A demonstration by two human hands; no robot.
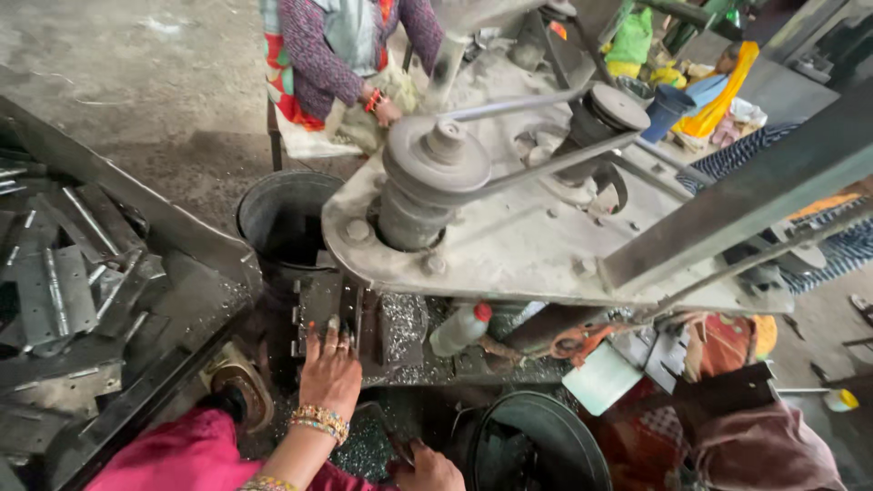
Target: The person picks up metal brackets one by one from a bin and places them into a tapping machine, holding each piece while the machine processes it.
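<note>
My left hand, with bangles on the wrist, lies fingers spread on a dark metal piece on the work table under the drill machine's head. My right hand is low at the frame's bottom edge, closed around a thin dark handle; most of it is cut off. The stepped pulley and belt sit above the spot where my left hand rests.
A pile of flat metal hinge plates fills the left. A dark bucket stands behind the table, another tub in front. A small plastic bottle lies among metal shavings. Another person sits opposite; a third sits far right.
</note>
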